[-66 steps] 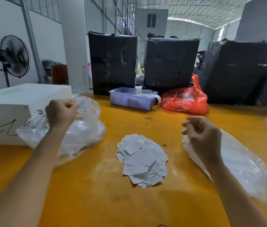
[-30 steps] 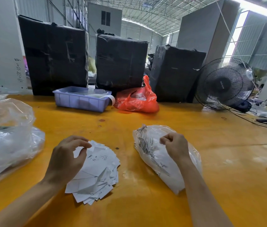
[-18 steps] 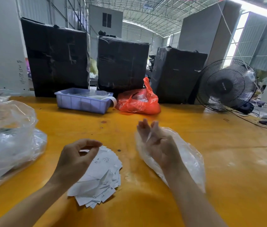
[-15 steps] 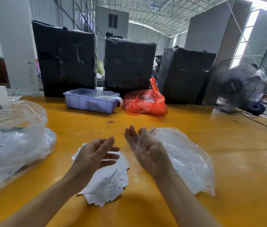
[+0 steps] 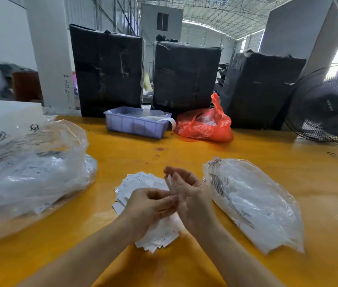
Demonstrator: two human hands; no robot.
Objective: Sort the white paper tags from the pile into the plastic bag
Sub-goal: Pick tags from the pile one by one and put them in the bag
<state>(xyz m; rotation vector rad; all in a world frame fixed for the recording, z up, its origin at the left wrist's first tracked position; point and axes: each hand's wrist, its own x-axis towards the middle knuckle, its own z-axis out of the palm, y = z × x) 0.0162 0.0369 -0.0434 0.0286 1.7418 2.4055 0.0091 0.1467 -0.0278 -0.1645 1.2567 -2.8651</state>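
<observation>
Near the counter's point(image 5: 267, 162) front edge, the left hand point(image 5: 147, 208) and right hand point(image 5: 188, 195) meet above the pile of white tags point(image 5: 141, 181), fingers loosely curled, grip unclear; the plastic bag point(image 5: 253, 201) lies just right.

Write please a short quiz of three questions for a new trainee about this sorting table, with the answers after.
1. True or false: the pile of white paper tags lies between two clear plastic bags on the yellow table.
2. Which thing stands directly left of the crumpled red plastic bag? A) black floor fan B) lilac plastic tray C) white box
3. Fill in: both hands, left hand and right hand, meet above the ____.

Key: 1 true, with the large clear bag on the left and the flat clear bag on the right. 2 B, the lilac plastic tray. 3 pile of tags.
</observation>
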